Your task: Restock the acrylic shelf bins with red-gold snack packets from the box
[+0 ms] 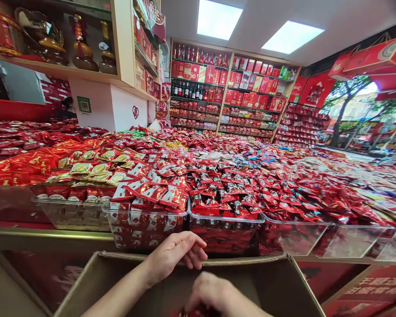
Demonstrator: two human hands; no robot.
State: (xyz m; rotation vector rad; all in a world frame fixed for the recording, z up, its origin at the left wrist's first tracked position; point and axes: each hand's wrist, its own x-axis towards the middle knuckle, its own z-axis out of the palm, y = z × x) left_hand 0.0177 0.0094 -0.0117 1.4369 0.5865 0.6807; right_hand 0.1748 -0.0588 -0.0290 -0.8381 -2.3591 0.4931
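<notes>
An open cardboard box (277, 281) stands in front of me, below the edge of the display. Over its far rim is my left hand (174, 256), its fingers loosely bent and apart, with nothing seen in them. Lower down, inside the box, my right hand (214, 291) points downward with curled fingers, smeared by motion. A bit of dark red wrapping shows beneath its fingers at the bottom edge; whether it is gripped is hard to make out. Just beyond the hands, clear plastic bins hold red-and-white packets (152, 187) and red-and-black packets (222, 193).
More bins run along both sides, with gold-and-red packets (95, 169) at left and red packets (293, 198) at right. A wooden cabinet (125, 44) with bottles overhangs the left side. Stocked shelves (231, 88) line the back wall. A street shows at right.
</notes>
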